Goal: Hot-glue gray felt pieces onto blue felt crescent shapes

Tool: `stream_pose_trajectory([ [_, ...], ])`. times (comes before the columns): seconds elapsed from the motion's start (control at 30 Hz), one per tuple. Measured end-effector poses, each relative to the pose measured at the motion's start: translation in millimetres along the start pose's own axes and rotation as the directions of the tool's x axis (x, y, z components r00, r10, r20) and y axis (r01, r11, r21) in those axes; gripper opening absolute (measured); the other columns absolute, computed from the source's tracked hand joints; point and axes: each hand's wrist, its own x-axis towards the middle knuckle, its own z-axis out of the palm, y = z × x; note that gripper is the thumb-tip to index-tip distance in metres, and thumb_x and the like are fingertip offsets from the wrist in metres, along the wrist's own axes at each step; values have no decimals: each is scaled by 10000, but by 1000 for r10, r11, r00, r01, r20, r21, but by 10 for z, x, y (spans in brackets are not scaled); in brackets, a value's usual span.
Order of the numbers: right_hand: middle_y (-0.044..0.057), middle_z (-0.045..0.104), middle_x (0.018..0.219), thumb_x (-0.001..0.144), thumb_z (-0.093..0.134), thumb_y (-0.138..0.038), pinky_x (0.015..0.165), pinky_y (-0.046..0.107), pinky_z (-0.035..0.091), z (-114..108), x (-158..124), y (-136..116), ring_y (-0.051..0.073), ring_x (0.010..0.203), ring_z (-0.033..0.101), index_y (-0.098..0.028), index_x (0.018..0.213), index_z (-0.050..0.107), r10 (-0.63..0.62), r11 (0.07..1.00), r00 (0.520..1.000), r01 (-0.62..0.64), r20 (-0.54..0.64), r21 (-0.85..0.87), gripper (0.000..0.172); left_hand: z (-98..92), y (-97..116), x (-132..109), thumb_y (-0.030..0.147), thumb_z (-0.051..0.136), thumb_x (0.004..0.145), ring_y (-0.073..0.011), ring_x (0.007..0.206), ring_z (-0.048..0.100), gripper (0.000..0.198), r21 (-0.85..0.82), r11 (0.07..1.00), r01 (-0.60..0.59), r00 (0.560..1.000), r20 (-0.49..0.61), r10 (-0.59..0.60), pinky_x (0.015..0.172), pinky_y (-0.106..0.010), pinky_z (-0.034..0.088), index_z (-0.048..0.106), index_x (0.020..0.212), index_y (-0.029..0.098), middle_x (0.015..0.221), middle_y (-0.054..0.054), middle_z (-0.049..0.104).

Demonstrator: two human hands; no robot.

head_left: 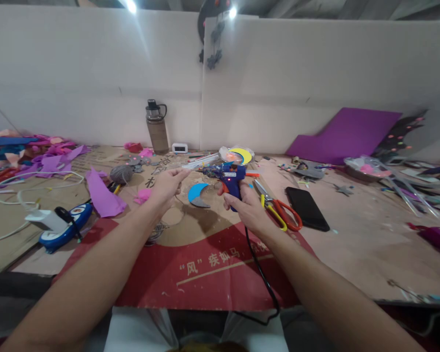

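My right hand (245,199) is wrapped round the handle of a blue hot glue gun (231,180), its nozzle pointing left. A small red light glows on the gun and a black cord hangs from its handle. Just left of the nozzle, the fingers of my left hand (172,183) are pinched together; what they hold, if anything, is too small to make out. Below the gun, a crescent moon (198,195), part blue and part grey, lies on the red and brown cardboard (212,283).
Scissors (278,208) and a black phone (308,208) lie to the right. A blue power strip (68,227), purple felt (104,193) and grey yarn (121,174) are at left. Behind stand a water bottle (156,128), a small clock (179,148) and a bowl with a yellow crescent (242,155).
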Motion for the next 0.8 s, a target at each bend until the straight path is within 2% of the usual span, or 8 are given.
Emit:
stream_pose_trajectory([
  [0.37,2,537,854,807,540,-292,590,284,423,13,4,1,110,603,466,-207,985,459,6,1000,1000,-6,-7,10,213,18,7,-26,385,706,703,-34,386,171,310,18,1000,-22,997,71,21,389,-221,79,496,623,171,472,95,277],
  [0.53,1,552,848,797,543,-283,594,281,432,6,-3,-24,108,599,471,-212,968,459,31,1000,999,-31,-36,-1,203,2,-5,-5,374,717,696,-32,379,168,303,1,1000,0,997,73,0,392,-220,79,500,635,171,456,99,277],
  [0.8,2,548,863,806,532,-292,594,280,432,20,-8,-14,110,607,477,-214,977,462,13,1000,1000,-13,-8,16,201,6,15,-15,350,719,706,-25,377,168,313,-37,999,21,995,93,-17,396,-222,61,475,623,173,456,97,272],
])
